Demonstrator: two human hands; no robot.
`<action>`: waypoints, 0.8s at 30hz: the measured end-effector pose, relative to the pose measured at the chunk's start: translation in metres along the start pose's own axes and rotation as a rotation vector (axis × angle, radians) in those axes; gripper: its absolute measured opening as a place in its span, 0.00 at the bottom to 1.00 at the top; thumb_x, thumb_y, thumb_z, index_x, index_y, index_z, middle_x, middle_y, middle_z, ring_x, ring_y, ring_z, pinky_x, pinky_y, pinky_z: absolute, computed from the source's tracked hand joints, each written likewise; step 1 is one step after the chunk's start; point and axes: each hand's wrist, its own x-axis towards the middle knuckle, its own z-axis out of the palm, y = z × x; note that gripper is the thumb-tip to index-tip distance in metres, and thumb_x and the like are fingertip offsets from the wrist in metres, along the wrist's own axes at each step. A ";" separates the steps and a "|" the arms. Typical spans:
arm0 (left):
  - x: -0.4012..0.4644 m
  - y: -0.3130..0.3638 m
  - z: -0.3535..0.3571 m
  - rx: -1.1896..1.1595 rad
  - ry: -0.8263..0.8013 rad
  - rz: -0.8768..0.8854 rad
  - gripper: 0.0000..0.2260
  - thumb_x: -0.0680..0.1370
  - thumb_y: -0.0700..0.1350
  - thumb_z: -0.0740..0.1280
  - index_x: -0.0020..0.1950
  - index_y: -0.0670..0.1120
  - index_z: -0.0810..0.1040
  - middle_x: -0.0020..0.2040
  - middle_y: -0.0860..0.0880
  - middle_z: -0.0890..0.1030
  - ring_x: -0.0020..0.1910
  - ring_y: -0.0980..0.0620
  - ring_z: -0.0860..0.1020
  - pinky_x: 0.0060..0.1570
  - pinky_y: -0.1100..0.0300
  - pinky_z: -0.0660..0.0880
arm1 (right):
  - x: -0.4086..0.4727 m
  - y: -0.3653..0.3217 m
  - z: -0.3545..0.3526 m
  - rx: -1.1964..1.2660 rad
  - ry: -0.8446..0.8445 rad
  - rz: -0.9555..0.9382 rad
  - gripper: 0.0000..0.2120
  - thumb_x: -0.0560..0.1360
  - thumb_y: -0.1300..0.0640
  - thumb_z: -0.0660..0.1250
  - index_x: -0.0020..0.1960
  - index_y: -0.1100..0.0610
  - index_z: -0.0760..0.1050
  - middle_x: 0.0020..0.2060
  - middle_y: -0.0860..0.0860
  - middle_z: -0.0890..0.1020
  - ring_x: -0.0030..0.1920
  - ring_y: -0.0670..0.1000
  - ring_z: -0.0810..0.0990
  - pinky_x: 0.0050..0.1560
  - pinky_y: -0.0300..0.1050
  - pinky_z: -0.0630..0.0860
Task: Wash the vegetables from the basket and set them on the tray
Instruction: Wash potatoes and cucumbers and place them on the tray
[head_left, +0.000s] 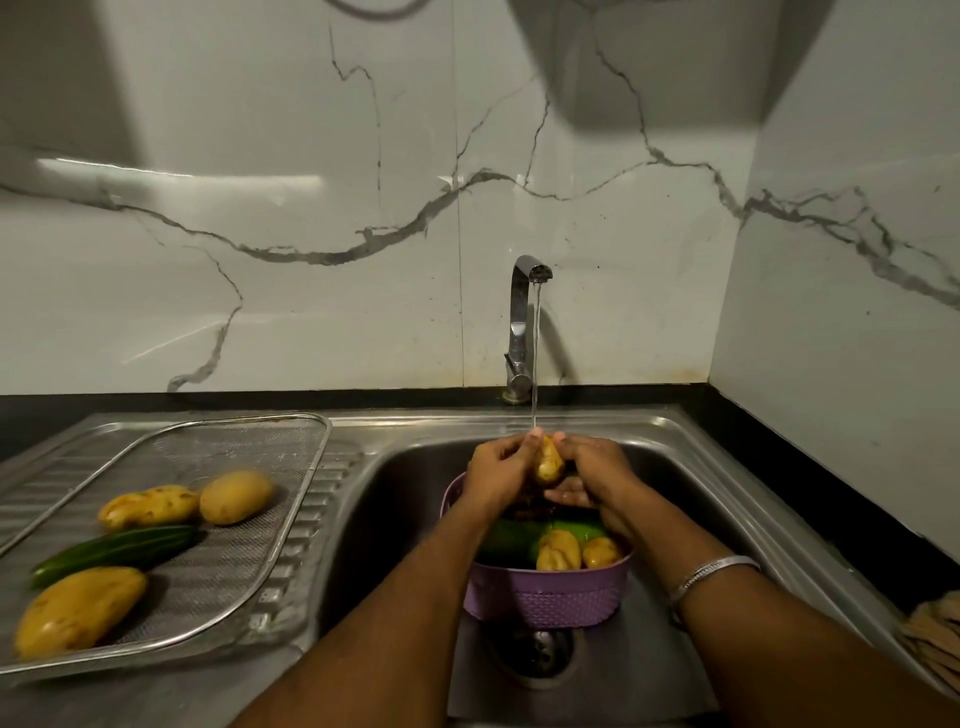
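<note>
Under the tap (525, 322), left hand (496, 470) and right hand (592, 467) grip a potato (549, 462); forearms hide much of the basket (550, 597).

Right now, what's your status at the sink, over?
Left hand and right hand both gripping one potato under running tap. Three potatoes, one cucumber on tray. More waiting in basket. Nothing blocking.

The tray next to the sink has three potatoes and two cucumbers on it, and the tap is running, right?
Not quite. The head view shows the tray holding three potatoes, at and, but only one cucumber, not two. The tap is indeed running, onto the potato gripped by the left hand and the right hand.
</note>
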 end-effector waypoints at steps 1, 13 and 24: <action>0.000 0.002 0.003 -0.038 -0.008 -0.032 0.09 0.82 0.52 0.66 0.55 0.50 0.83 0.53 0.46 0.86 0.56 0.46 0.83 0.61 0.45 0.79 | -0.001 0.001 0.000 0.023 -0.026 0.019 0.07 0.83 0.54 0.65 0.55 0.54 0.80 0.48 0.62 0.85 0.44 0.59 0.84 0.40 0.51 0.86; 0.004 0.006 0.009 -0.266 -0.072 -0.222 0.12 0.85 0.48 0.59 0.62 0.46 0.80 0.54 0.40 0.84 0.49 0.43 0.83 0.43 0.49 0.83 | 0.001 0.001 -0.004 0.156 -0.049 0.030 0.06 0.84 0.56 0.64 0.53 0.55 0.79 0.48 0.61 0.84 0.43 0.60 0.86 0.42 0.54 0.84; 0.009 0.004 0.019 -0.324 0.271 -0.203 0.11 0.80 0.51 0.70 0.49 0.44 0.86 0.44 0.43 0.87 0.46 0.42 0.85 0.46 0.43 0.84 | 0.005 0.006 0.006 0.087 -0.088 -0.018 0.11 0.82 0.55 0.66 0.61 0.57 0.82 0.48 0.60 0.87 0.42 0.56 0.87 0.44 0.53 0.86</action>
